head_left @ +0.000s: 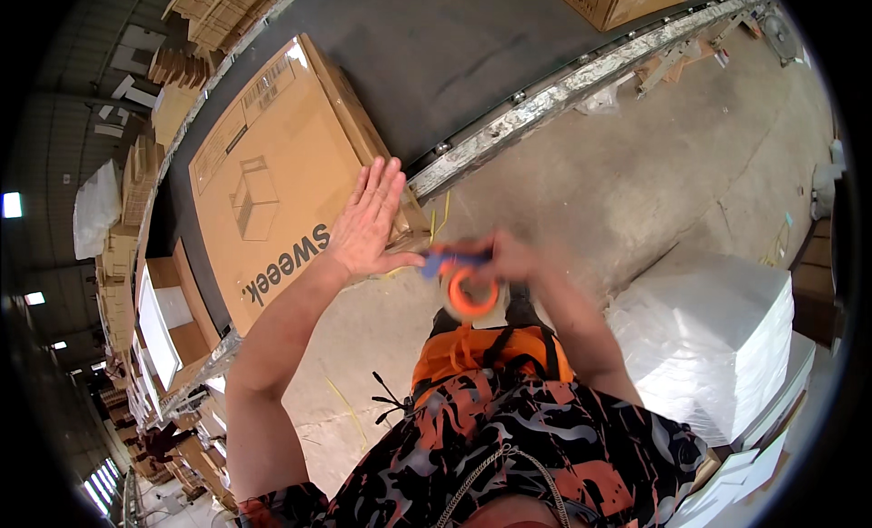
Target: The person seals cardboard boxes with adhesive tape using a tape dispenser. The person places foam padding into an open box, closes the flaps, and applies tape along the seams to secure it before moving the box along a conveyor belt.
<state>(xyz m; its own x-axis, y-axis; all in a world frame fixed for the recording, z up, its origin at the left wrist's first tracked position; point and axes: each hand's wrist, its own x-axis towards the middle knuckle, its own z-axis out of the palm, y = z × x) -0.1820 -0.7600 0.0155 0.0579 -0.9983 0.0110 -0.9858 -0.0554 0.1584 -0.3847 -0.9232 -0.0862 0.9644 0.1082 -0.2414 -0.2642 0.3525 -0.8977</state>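
A large flat brown carton point(300, 174) with a line drawing and dark lettering lies on the dark conveyor belt point(418, 64) at the left. My left hand point(368, 221) rests on its near right edge with fingers stretched out and held flat. In my right hand point(514, 255) is a tape dispenser point(472, 292), blue at the head with an orange ring-shaped roll. It is smeared by motion, just right of the left thumb and apart from the carton. The right fingers wrap round its handle.
A worn metal rail point(509, 124) edges the belt. Another carton point(627, 1) stands farther along it. At the right is a plastic-wrapped white stack point(713, 337). An open carton with white panels point(163, 319) sits at the left. Yellow strapping point(345, 405) lies on the concrete floor point(654, 164).
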